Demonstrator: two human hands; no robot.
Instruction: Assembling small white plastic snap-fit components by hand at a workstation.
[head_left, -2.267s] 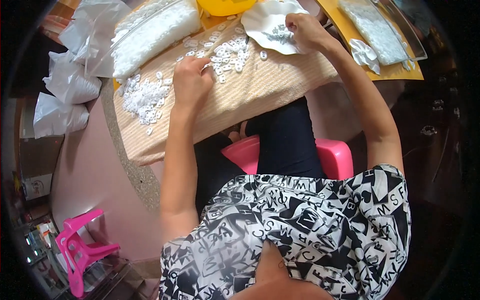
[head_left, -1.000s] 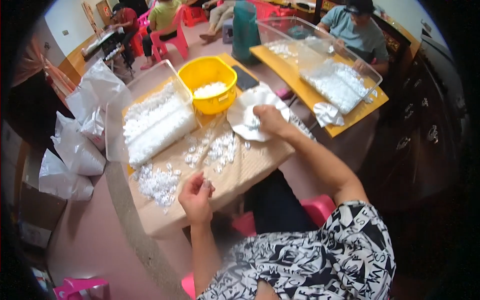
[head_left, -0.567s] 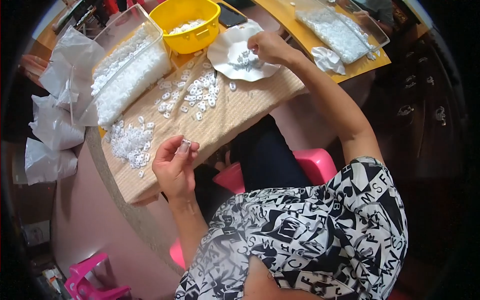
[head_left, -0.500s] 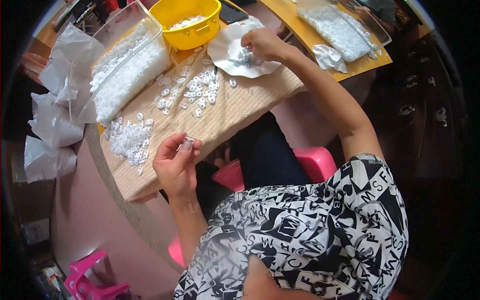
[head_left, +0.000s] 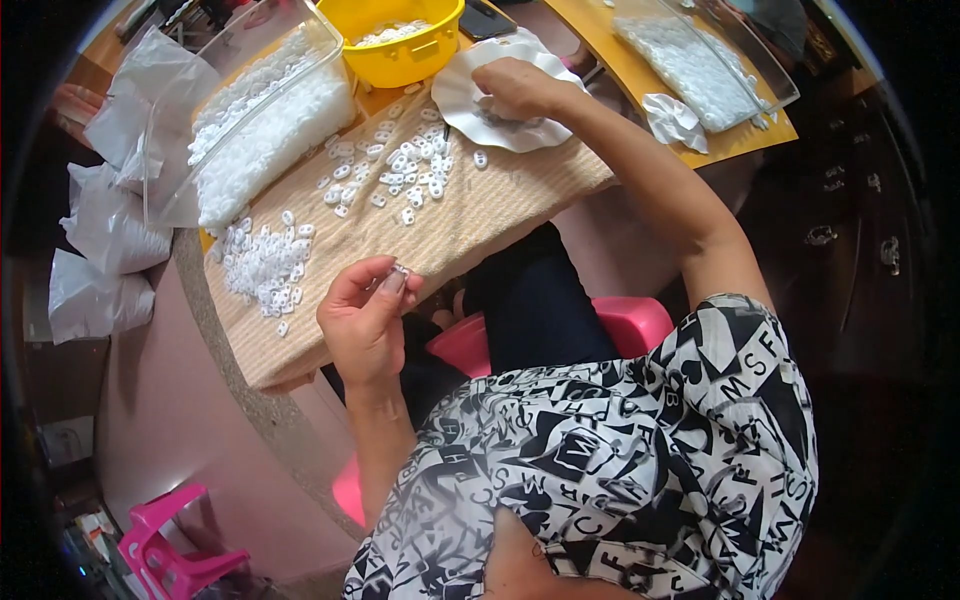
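Note:
My left hand [head_left: 368, 312] is raised in front of the cloth's near edge, thumb and fingers pinching a small white plastic piece [head_left: 401, 270]. Over at the far right, my right hand [head_left: 522, 88] reaches into a white wavy-rimmed dish [head_left: 462, 112], its fingers bent down and pressed together. Grey bits lie in that dish, mostly covered by the hand now. Whatever the right fingertips hold is hidden. Between the hands, loose white oval pieces with two dark holes [head_left: 415, 165] are scattered over the beige cloth [head_left: 370, 255]. A denser pile of white pieces [head_left: 265, 265] lies at the left.
A clear bin of white pieces [head_left: 270, 130] stands at the far left, beside a yellow basin [head_left: 405, 60]. A dark phone [head_left: 487, 20] lies behind the dish. Another clear bin [head_left: 690, 75] and crumpled white paper [head_left: 675, 122] are at right. White bags [head_left: 115, 220] stand left; a pink stool [head_left: 175, 545] below.
My right hand has lowered into the dish, its fingers covering the grey bits. The left hand keeps its pinch. The whole scene has shifted slightly in view.

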